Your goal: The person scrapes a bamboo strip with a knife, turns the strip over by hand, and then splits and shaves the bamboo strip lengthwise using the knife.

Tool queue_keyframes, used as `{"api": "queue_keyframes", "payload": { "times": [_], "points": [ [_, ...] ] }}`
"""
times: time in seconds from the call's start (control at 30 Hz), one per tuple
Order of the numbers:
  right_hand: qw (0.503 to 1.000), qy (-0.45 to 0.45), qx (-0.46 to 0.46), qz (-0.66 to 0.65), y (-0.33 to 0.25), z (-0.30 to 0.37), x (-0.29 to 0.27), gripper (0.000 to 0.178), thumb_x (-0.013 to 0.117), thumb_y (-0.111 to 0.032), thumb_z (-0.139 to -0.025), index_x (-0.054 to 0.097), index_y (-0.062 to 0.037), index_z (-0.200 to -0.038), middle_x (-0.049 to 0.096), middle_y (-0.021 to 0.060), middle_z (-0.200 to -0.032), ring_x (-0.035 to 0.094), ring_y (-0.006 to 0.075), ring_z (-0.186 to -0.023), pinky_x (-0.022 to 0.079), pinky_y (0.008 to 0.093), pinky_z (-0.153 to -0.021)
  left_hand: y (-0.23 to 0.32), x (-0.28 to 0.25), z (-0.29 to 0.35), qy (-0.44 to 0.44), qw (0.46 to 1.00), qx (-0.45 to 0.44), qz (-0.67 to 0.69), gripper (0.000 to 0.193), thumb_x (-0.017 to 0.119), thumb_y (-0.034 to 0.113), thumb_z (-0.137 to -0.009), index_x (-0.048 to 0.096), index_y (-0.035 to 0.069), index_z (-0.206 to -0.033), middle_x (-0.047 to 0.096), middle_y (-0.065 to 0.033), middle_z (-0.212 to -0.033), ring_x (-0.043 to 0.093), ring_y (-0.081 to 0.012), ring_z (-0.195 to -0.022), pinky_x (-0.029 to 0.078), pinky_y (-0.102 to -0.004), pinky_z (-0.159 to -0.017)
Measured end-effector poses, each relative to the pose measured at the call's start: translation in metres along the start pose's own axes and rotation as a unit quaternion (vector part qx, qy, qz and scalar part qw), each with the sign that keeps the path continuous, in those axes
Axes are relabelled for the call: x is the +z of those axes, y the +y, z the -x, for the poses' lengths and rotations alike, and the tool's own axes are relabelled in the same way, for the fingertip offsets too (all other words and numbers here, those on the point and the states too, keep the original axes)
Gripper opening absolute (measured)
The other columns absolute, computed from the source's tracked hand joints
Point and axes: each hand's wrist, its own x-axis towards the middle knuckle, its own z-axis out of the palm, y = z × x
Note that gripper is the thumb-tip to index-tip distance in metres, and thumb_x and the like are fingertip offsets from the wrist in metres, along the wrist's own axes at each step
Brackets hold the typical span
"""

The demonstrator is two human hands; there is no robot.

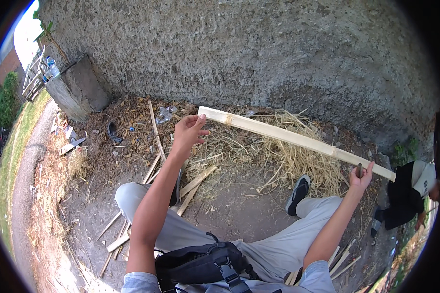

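A long, pale split bamboo strip (278, 135) with visible nodes is held up in front of me, sloping down to the right. My left hand (187, 134) pinches its left end between thumb and fingers, the other fingers partly spread. Near the strip's right end, my right hand (361, 179) is closed against its lower edge. Within that same hand sits a dark brown, narrow oval thing (360, 170), seen end on; its kind cannot be made out. My legs are bent and apart below the strip.
Straw-like shavings (303, 161) lie heaped before the rough wall (244, 53). Bamboo offcuts (196, 184) litter the ground by my left knee. A concrete block (78, 88) stands at the far left, bottles (53, 67) beside it. Another person (408, 195) sits at the right.
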Motion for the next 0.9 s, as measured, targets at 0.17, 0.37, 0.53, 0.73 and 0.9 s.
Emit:
{"api": "queue_keyframes", "payload": {
  "times": [0.17, 0.37, 0.53, 0.73, 0.9],
  "points": [
    [1.000, -0.007, -0.004, -0.008, 0.009, 0.011, 0.010, 0.029, 0.080, -0.022, -0.079, 0.053, -0.0146, -0.070, 0.040, -0.0082, -0.052, 0.038, 0.0026, -0.042, 0.037, 0.0164, -0.042, -0.009, -0.005, -0.013, -0.016, 0.999, -0.022, 0.026, 0.049, 0.060, 0.045, -0.092, 0.058, -0.003, -0.103, 0.063, -0.0133, -0.101, 0.068, -0.0188, -0.082, 0.054, -0.0263, -0.056],
    [0.995, -0.098, -0.034, 0.003, 0.005, -0.002, 0.002, 0.022, 0.078, -0.023, -0.081, 0.058, -0.0141, -0.084, 0.046, -0.0068, -0.058, 0.038, 0.0018, -0.043, 0.037, 0.0165, -0.043, -0.016, -0.005, -0.013, -0.022, 0.997, -0.034, 0.068, 0.036, 0.059, 0.036, -0.094, 0.058, 0.000, -0.094, 0.062, -0.0093, -0.092, 0.067, -0.0172, -0.077, 0.054, -0.0273, -0.058],
    [0.994, -0.104, -0.025, -0.006, 0.004, -0.003, -0.001, 0.022, 0.077, -0.024, -0.081, 0.059, -0.0136, -0.085, 0.046, -0.0067, -0.060, 0.038, 0.0014, -0.043, 0.037, 0.0162, -0.042, -0.015, -0.006, -0.007, -0.025, 0.995, -0.048, 0.082, 0.025, 0.057, 0.026, -0.097, 0.058, 0.001, -0.096, 0.063, -0.0065, -0.091, 0.067, -0.0157, -0.079, 0.053, -0.0274, -0.061],
    [0.997, -0.070, -0.044, 0.008, 0.013, 0.014, 0.008, 0.024, 0.078, -0.024, -0.081, 0.055, -0.0151, -0.079, 0.045, -0.0069, -0.058, 0.038, 0.0018, -0.043, 0.036, 0.0165, -0.042, -0.009, -0.006, -0.004, -0.032, 0.990, -0.062, 0.124, 0.027, 0.059, 0.029, -0.095, 0.056, 0.003, -0.096, 0.060, -0.0055, -0.092, 0.066, -0.0158, -0.078, 0.054, -0.0282, -0.062],
    [0.999, -0.029, 0.008, 0.018, 0.004, 0.002, 0.002, 0.028, 0.079, -0.021, -0.080, 0.054, -0.0152, -0.070, 0.046, -0.0078, -0.055, 0.039, 0.0020, -0.043, 0.037, 0.0163, -0.041, -0.008, -0.004, -0.012, -0.053, 0.975, -0.036, 0.211, 0.026, 0.058, 0.029, -0.095, 0.054, 0.004, -0.100, 0.059, -0.0063, -0.094, 0.066, -0.0170, -0.079, 0.055, -0.0287, -0.063]
  ]
}}
